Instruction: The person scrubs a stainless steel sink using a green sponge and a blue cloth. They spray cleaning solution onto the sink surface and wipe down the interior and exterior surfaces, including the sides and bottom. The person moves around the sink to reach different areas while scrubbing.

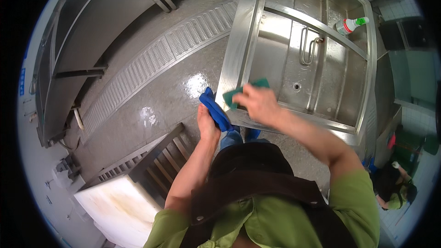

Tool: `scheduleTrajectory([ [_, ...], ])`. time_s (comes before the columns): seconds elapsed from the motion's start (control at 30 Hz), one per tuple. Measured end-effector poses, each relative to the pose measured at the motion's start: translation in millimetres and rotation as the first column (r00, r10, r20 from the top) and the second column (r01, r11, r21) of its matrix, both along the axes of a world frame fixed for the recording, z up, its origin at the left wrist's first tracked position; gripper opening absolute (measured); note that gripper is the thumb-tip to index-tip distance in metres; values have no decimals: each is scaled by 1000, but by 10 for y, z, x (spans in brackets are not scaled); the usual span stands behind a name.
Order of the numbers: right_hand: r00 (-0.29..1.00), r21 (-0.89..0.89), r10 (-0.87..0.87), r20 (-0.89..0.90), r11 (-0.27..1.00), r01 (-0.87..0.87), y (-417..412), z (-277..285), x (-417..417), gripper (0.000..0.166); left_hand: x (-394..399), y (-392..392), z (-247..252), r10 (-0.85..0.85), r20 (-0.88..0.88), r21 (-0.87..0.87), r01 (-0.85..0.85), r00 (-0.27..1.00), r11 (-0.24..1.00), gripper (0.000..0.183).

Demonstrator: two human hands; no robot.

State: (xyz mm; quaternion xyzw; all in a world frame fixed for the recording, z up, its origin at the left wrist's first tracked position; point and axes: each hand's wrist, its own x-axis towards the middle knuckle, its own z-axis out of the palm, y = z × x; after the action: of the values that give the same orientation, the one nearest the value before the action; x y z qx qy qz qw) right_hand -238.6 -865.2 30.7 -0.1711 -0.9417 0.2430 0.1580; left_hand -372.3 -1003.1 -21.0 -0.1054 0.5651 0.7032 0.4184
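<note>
My right hand (260, 103) grips a green scouring pad (230, 98) over the near left corner of a stainless steel frame (237, 55). The pad lies across the metal rim there, its far end partly behind my fingers. My left hand (208, 124) holds a folded blue cloth (217, 112) beside the outer edge of the same corner. Inside the frame are wet-looking steel panels, a bent metal loop (306, 50) and a round drain-like fitting (296, 86).
A white bottle with a green top (351, 25) lies at the frame's far right. Left of me runs a metal floor grating (168, 46) over a wet floor. A slatted rack (165, 158) and a white board (119, 201) stand near my left arm. Another person (396, 186) is at far right.
</note>
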Motion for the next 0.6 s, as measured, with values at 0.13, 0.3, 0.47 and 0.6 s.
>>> scheduleTrajectory([
  [0.13,988,147,-148,41,979,141,583,-77,-488,23,-150,-175,31,-28,166,113,9,986,994,51],
  [0.3,997,61,80,2,995,-80,-494,12,-204,20,-237,-1069,124,92,341,343,-215,936,914,50],
  [0.47,1000,89,9,-17,996,-7,-85,-30,-22,18,-276,-1438,772,87,-280,257,-13,956,966,10],
  [0.6,997,151,40,69,987,-50,-436,-26,-312,22,-389,-1019,533,-629,-777,-619,-207,25,757,16],
])
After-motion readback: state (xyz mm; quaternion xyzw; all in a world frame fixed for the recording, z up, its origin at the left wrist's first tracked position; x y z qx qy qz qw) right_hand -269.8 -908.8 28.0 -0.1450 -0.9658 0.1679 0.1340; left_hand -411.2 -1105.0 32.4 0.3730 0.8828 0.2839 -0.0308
